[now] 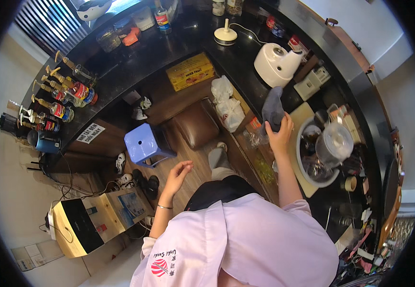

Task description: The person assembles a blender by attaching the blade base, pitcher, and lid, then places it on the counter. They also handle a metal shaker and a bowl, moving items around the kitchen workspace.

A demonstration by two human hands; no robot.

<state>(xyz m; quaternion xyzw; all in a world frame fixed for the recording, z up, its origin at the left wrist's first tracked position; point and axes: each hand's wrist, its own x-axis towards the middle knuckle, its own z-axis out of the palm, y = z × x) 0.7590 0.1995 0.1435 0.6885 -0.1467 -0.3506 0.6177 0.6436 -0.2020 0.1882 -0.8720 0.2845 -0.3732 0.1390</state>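
1. Pink shirt sleeves (pixel 245 234) fill the bottom of the view, a dark collar just above them.
2. My left hand (pixel 178 173) hangs free over the wooden floor (pixel 193 172), fingers loosely curled and part open, holding nothing; thin bracelet (pixel 165 206) on the wrist.
3. My right hand (pixel 280 131) is stretched out to the counter edge, fingers closed on the lower end of a grey cloth (pixel 272 109).
4. Grey cloth rises from my grip onto the black counter (pixel 245 57), just below the white kitchen appliance (pixel 276 63).
5. Right of my right hand: a round white basin (pixel 302 170) on a pale board, with a clear lidded jug (pixel 334 143) and dark items inside, too cluttered to tell apart.
6. Below the counter: brown padded seat (pixel 197 125), blue plastic stool (pixel 143 142), two white plastic bags (pixel 226 103), yellow carton (pixel 190 71).
7. Shoes (pixel 135 179) lie on the floor near the stool.
8. Far left: row of syrup bottles with pumps (pixel 61 95) on the counter, a blue mug (pixel 45 142) beside them.
9. Lower left: a black-and-tan boxy appliance (pixel 80 225) against the wall.
10. Far back: jars (pixel 121 33) and a small white round stand (pixel 225 34) with a cord.
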